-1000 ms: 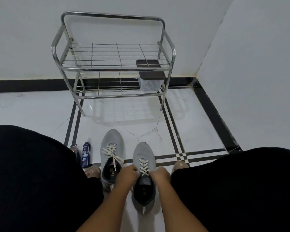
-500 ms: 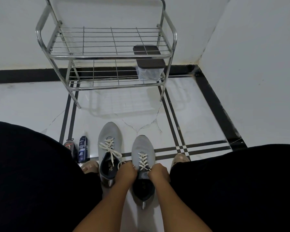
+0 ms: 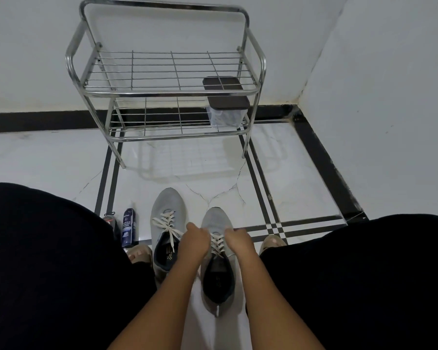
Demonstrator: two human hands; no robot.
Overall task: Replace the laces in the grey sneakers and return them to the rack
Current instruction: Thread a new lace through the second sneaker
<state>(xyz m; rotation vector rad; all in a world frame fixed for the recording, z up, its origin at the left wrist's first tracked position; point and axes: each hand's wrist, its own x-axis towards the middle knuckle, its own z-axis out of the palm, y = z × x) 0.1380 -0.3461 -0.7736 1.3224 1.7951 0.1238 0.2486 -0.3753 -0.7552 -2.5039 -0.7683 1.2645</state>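
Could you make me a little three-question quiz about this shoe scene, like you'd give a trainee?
1. True or false: both grey sneakers already sit on the metal rack.
2. Which sneaker are both hands working on? A) right sneaker B) left sneaker
3. What stands on the rack's lower shelf?

Key: 1. False, they are on the floor. 2. A; left hand and right hand flank its laces. 3. A clear container with dark lid.

Two grey sneakers sitting side by side on floor, toes pointing twd rack (image 3: 166, 92). Left sneaker (image 3: 166, 223): cream laces (image 3: 168, 224) lying loose, ends trailing over dark opening. Right sneaker (image 3: 219, 269): laces (image 3: 217, 242) threaded, running criss-cross. Steel 2-tier rack standing by wall.
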